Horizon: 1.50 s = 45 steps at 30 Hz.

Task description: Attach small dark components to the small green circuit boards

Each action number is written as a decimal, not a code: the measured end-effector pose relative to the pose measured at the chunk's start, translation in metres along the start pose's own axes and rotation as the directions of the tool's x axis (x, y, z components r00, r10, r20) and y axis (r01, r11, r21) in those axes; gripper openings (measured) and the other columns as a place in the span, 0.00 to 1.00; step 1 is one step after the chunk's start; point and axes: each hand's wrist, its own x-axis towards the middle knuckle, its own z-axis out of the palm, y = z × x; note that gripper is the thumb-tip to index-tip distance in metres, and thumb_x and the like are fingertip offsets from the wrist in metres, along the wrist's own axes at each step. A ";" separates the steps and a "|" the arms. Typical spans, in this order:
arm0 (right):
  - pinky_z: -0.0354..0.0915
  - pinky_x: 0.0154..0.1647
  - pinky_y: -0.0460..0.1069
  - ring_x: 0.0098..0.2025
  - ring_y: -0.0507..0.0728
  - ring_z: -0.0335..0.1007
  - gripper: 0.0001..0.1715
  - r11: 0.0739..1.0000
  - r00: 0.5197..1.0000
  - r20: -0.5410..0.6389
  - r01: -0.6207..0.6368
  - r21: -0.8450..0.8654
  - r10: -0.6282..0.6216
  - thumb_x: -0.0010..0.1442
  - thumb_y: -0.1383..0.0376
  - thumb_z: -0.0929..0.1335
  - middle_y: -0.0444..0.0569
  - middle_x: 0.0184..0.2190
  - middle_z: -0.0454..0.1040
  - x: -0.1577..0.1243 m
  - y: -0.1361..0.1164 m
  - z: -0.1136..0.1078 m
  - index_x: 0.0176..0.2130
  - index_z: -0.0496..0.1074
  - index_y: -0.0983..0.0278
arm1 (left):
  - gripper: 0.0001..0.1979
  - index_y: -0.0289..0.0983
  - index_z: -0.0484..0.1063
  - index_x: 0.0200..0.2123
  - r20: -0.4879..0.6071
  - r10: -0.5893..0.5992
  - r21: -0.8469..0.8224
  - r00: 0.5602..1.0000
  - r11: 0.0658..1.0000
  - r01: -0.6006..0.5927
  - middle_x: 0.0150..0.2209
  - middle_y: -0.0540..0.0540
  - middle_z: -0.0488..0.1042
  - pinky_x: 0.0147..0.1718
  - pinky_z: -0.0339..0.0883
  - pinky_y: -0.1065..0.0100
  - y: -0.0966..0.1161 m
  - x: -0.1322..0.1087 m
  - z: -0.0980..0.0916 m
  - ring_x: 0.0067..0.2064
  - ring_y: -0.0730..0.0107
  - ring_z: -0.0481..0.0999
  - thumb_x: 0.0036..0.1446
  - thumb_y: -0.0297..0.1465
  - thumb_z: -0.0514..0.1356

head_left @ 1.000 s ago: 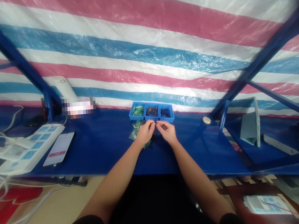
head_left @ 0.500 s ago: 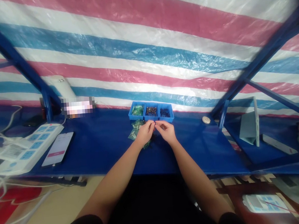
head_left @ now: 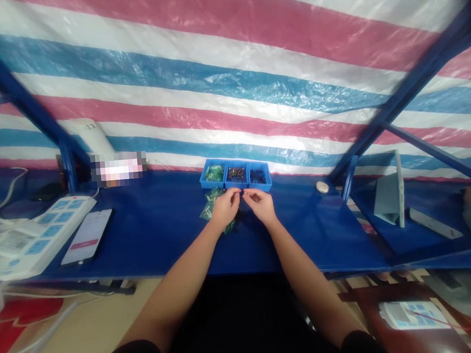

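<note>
My left hand (head_left: 225, 205) and my right hand (head_left: 261, 204) are held close together over the blue table, each with fingertips pinched. A small gap shows between them; whatever they hold is too small to make out. Just beyond stand three joined blue bins: the left bin (head_left: 202, 182) has green pieces, the middle bin (head_left: 236, 186) small brass-and-dark parts, the right bin (head_left: 260, 186) small black parts. Green flat pieces (head_left: 207, 210) lie beside and partly under my left hand. Some dark bits beneath the hands are mostly hidden.
Left on the blue table (head_left: 150, 232) are a phone (head_left: 87, 237) and a white power strip (head_left: 40, 241) with cables. A round whitish object (head_left: 322, 187) sits to the right. Beyond the blue frame post (head_left: 349, 178) stands a tablet-like panel (head_left: 399, 188). Striped sheeting (head_left: 228, 84) hangs behind.
My fingertips, which met in front of the bins, have drawn slightly apart. The whole view has shifted a little; the bins and green pieces have stayed put on the table.
</note>
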 end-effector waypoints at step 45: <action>0.65 0.26 0.47 0.25 0.53 0.71 0.15 0.961 0.985 0.075 -0.171 0.217 0.158 0.49 0.57 0.72 0.43 0.26 0.75 0.008 0.001 -0.003 0.34 0.67 0.62 | 0.13 0.41 0.71 0.46 0.045 0.016 -0.072 0.999 0.997 -0.012 0.31 0.51 0.76 0.33 0.67 0.70 -0.001 0.000 0.003 0.30 0.72 0.74 0.63 0.39 0.54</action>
